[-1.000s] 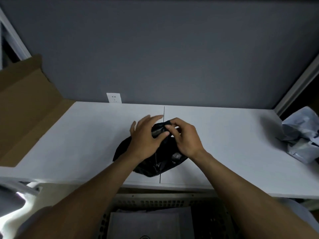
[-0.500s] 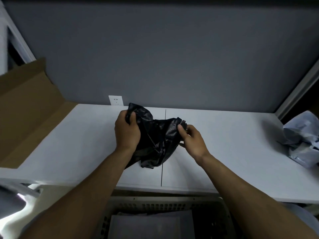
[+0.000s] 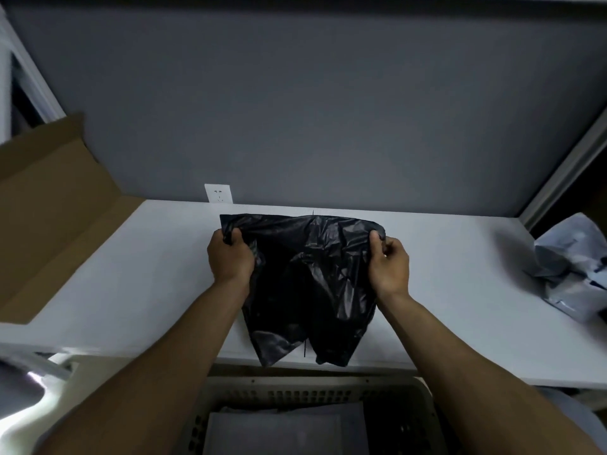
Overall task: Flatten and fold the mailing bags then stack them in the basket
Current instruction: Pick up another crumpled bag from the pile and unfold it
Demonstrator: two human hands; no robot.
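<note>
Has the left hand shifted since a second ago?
Yes. The left hand, gripping the black bag, moved left, away from the table seam toward the wall outlet.

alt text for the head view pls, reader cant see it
A left hand and right hand grip the top corners of a crumpled black mailing bag, holding it spread over a white table. A basket sits below; pale bags lie right.

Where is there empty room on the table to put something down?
Two bare patches of table: one between the cardboard and the left hand, one between the right hand and the grey bags. The middle is crowded: both hands hold the black bag spread there.
</note>
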